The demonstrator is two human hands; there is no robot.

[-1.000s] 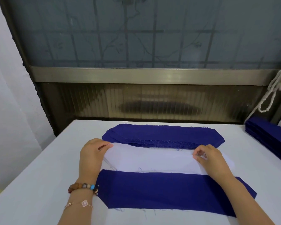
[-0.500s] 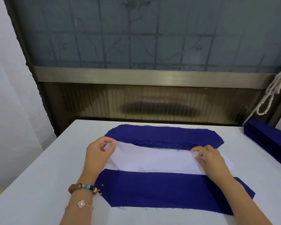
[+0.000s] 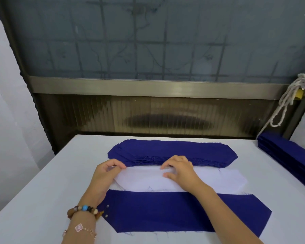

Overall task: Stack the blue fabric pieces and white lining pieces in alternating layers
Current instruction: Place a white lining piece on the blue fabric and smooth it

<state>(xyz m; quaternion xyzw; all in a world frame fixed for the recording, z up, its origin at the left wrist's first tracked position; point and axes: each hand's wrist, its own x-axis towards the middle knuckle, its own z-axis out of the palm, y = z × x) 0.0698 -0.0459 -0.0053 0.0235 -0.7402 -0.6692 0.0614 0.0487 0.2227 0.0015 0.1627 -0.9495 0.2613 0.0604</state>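
White bench, ribbed glass panel behind its far edge, white rope hanging beyond the far right corner.

A white table carries a stack of dark blue fabric pieces with rounded ends at its far side. Just in front lies a white lining piece, and nearer still a flat dark blue fabric piece with angled corners. The left hand, with a beaded bracelet on its wrist, pinches the lining's left end. The right hand grips the lining's far edge near the middle with curled fingers. A pile of folded blue cloth sits at the table's right edge, under a hanging white rope.
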